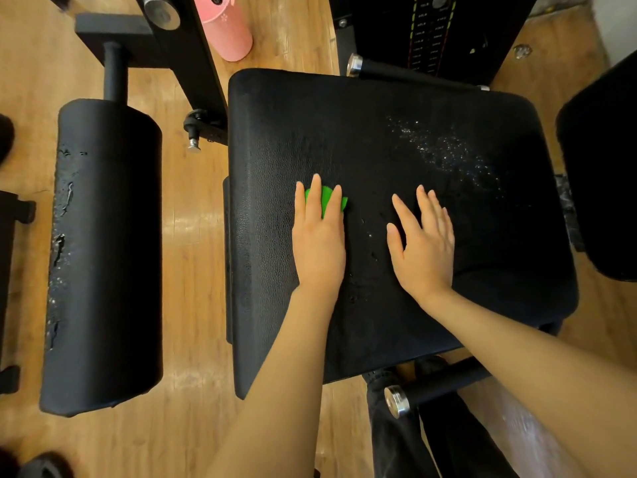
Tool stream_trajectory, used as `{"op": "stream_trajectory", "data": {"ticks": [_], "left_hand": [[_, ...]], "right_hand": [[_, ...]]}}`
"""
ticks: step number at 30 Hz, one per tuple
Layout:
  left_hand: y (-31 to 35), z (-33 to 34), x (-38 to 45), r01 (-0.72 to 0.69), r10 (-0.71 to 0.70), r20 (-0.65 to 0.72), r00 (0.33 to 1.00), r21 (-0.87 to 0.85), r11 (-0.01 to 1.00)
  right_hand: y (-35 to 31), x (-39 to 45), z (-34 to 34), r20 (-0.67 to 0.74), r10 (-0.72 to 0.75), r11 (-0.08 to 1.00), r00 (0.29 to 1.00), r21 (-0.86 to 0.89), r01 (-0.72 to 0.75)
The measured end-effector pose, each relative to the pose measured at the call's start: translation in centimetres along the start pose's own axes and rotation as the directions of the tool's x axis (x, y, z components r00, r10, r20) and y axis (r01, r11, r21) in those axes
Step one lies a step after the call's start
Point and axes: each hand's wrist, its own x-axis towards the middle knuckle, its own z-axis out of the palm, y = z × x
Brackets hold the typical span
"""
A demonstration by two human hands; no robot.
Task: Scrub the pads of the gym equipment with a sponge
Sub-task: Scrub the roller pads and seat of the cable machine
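On the square black leather seat pad (pixel 396 150) in the head view, my left hand (pixel 319 241) lies flat with straight fingers over the bright green sponge (pixel 326 199), pressing it down onto the leather. The sponge sits under my fingers, its green showing between them and past my fingertips, toward the left middle of the pad. My right hand (pixel 425 248) rests palm down just beside it on the same pad, fingers straight and slightly spread, thumb out to the side, holding nothing. The 2 hands do not touch. Beyond my right hand, toward the far right of the pad, there is a patch of white foamy speckles (pixel 448 153), and small droplets glisten between my hands. To the left, apart from the seat, stands a black cylindrical roller pad (pixel 107 253) with cracked, peeling leather along its left side. A pink plastic bottle (pixel 225 29) lies on the wooden floor (pixel 193 270) beyond the seat.
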Motion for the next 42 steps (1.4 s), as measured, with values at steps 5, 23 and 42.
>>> {"op": "stream_trajectory", "data": {"ticks": [5,23,42], "left_hand": [[0.1,-0.2,-0.6,-0.017,0.017,0.009,1.0,0.013,1.0],[1.6,1.0,2.9,-0.107,0.107,0.062,0.992,-0.009,0.994],[1.9,0.0,1.7,-0.382,0.405,0.207,0.891,-0.143,0.913]], "right_hand": [[0.0,0.1,-0.1,0.011,0.0,1.0,1.0,0.015,0.0],[2.8,0.4,-1.1,-0.015,0.028,0.999,0.999,0.021,-0.028],[3.0,0.3,-0.8,-0.014,0.024,1.0,1.0,0.006,-0.023]]}}
